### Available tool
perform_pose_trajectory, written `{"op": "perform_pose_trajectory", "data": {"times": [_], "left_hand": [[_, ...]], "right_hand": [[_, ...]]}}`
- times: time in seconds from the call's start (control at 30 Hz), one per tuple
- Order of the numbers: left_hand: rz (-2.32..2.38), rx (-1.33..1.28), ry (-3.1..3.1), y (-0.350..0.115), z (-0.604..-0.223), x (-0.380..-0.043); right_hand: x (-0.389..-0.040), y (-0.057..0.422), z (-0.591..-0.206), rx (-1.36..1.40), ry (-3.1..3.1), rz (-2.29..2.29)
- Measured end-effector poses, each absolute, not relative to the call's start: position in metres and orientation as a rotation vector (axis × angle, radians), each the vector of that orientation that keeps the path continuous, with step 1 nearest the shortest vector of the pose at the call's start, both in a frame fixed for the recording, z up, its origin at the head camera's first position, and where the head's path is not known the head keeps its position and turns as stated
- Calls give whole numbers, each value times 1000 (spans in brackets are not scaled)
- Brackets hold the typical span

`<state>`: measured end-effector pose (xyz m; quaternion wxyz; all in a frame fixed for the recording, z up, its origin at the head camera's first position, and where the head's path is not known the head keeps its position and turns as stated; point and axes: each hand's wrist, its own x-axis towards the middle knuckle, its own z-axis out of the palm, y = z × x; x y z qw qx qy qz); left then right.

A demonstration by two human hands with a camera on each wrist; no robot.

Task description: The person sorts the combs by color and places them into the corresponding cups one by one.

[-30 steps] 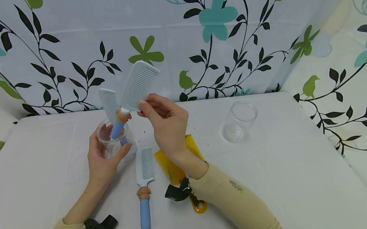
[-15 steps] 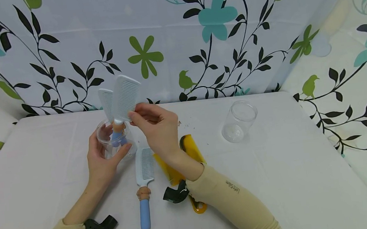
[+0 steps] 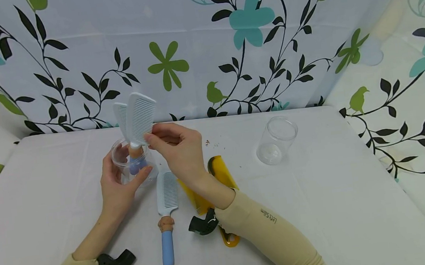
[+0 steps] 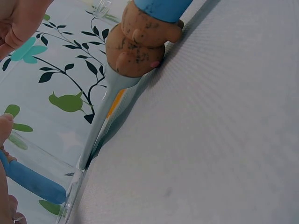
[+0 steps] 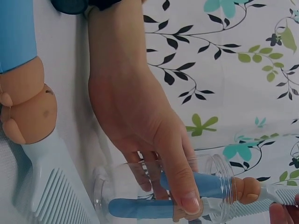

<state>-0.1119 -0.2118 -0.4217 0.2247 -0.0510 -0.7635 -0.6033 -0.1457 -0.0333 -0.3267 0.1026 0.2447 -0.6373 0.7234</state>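
Pinching a comb point(image 3: 141, 118), the right hand point(image 3: 178, 147) had lowered it further into the jar point(image 3: 125, 171). The left hand point(image 3: 119, 186) gripped the jar's side.

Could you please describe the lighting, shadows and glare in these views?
Head: bright, fairly even light, faint shadow beside the left forearm; left wrist: duller, dark shadow along the comb on the table; right wrist: pale glints on the held jar.

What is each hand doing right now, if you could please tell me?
Left hand: closed, holding a jar.
Right hand: closed, pinching a comb by its head, its handle inside that jar.
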Motion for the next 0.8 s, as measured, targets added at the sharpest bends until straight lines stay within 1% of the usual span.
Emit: {"op": "perform_pose_trajectory", "data": {"times": [0.8], "left_hand": [[-1691,-108,-2084,-211,-423,-113]], "right_hand": [[-146,-34,-328,778,-1965,2144]]}}
